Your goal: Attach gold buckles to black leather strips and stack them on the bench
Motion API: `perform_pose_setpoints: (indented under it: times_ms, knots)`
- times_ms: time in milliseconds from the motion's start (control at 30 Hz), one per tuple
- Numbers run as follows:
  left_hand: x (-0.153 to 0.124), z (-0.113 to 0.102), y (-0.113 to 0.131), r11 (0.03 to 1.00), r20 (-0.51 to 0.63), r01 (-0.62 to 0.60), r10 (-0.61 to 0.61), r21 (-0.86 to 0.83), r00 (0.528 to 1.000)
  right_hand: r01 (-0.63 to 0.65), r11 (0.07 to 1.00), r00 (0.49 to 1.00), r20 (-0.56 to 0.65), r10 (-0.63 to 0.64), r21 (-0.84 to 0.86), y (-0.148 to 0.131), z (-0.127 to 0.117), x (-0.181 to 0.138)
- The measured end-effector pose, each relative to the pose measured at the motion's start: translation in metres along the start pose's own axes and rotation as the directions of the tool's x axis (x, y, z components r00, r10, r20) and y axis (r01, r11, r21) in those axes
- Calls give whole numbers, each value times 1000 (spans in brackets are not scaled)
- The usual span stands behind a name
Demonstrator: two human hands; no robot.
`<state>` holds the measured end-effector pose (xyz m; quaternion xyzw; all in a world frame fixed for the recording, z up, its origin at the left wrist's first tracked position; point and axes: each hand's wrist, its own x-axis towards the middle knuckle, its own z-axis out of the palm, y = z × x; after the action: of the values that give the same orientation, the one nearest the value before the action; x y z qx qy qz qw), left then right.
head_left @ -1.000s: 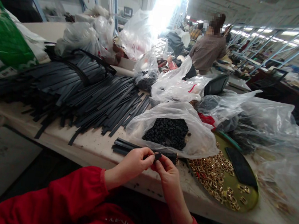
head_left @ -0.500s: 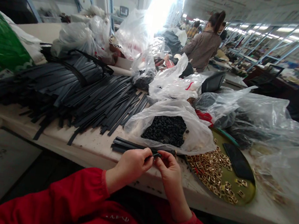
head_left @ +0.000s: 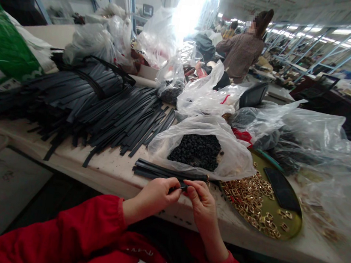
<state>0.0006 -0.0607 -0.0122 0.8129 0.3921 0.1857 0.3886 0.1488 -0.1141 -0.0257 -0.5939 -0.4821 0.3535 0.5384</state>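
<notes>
Both hands meet just over the table's front edge. Between their fingertips is the short visible end of a black strap [head_left: 183,187]. My left hand [head_left: 155,198] is closed around it, thumb against the forefinger, and hides most of it. My right hand [head_left: 203,200] pinches the other end; whether a smaller piece sits there too, I cannot make out. Right behind the hands lies a small bundle of flat black straps [head_left: 154,169]. An open clear plastic bag [head_left: 236,161] full of small black pieces [head_left: 195,150] stands behind that bundle.
A yellow-green round tray [head_left: 294,227] at right holds many gold buckles [head_left: 247,195] and a dark phone-like slab [head_left: 281,188]. A large heap of black straps [head_left: 113,114] covers the table's left. Plastic bags [head_left: 312,123] crowd behind. A co-worker [head_left: 242,50] stands farther back.
Both hands stay together at the strap, with the fingers slightly shifted and the right fingertips more curled over its end. The whole view has moved slightly.
</notes>
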Motion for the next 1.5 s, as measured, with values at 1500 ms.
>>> perform_pose_setpoints:
  times_ms: [1500]
  knots:
    - [-23,-15,7,782,252,302,-190,-545,949,-371,832,926,95,365,413,-15,26,-28]
